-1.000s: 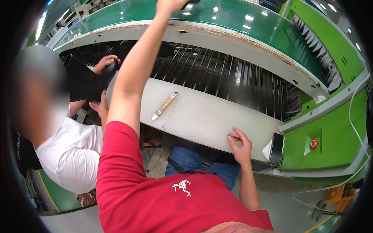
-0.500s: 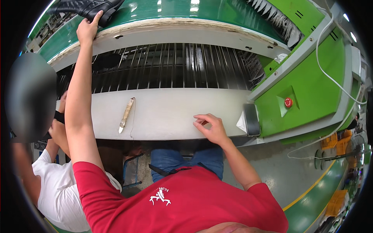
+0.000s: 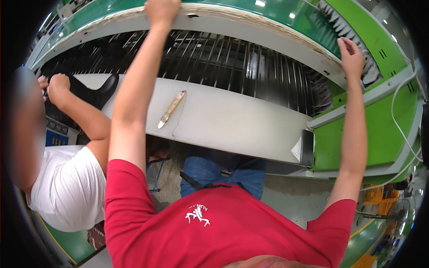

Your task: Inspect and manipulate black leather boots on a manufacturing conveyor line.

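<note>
My left hand [image 3: 161,11] reaches over the wooden edge of the green conveyor belt [image 3: 210,4] at the top of the view. Its fingers are cut off by the picture's edge, so what they hold or touch is hidden. My right hand [image 3: 352,56] is raised at the far right, beside the belt and the bristle curtain [image 3: 371,71] of the green machine. Its fingers are slightly bent and apart, with nothing visible in them. On the white shelf [image 3: 232,116] between my arms lies a small knife [image 3: 172,109] with a wrapped handle and a thin string.
A co-worker's hand [image 3: 58,87] is close on the left, by a black boot [image 3: 105,91] on the shelf. Metal rollers [image 3: 232,62] run behind the shelf. A dark flat block [image 3: 307,147] and white paper [image 3: 296,149] sit at its right end, against the green machine [image 3: 384,120].
My left hand has moved right along the belt edge, and the boot it touched is out of sight. My right hand has risen from above the shelf to the belt's right end.
</note>
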Demonstrator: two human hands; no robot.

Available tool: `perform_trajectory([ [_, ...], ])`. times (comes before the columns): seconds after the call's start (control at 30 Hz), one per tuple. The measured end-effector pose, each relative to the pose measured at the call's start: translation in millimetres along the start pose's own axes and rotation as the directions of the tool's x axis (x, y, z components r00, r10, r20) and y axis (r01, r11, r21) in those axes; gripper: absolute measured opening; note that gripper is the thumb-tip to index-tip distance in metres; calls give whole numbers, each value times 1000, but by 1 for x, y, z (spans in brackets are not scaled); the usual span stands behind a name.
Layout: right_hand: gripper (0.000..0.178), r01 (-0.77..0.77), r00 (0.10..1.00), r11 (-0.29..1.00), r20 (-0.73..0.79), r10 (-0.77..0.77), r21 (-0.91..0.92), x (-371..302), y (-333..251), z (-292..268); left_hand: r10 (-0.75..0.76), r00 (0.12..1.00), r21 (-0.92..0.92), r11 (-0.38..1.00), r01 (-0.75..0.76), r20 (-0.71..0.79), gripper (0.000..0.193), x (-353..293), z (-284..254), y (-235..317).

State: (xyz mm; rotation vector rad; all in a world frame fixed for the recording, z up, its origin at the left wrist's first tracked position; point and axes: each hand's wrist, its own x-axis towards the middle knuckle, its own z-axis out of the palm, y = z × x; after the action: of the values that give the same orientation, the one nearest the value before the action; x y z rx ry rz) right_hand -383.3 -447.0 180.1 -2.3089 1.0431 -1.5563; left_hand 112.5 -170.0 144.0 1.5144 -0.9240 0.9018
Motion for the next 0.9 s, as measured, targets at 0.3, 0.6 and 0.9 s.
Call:
perform_trajectory([
  [0.3, 82, -440, 791, 275, -224, 569, -855, 79, 143, -48, 197, 771, -351, 936, 37, 606, 33, -275, -35, 99],
  [0.6, 60, -303, 852, 449, -29, 522, -840, 73, 145, -52, 330, 555, -450, 888, 91, 763, 23, -349, -25, 102],
  [0.9, 59, -363, 829, 865, -305, 469, 345, 71, 55, -6, 279, 565, -418, 899, 131, 777, 17, -345, -22, 107],
])
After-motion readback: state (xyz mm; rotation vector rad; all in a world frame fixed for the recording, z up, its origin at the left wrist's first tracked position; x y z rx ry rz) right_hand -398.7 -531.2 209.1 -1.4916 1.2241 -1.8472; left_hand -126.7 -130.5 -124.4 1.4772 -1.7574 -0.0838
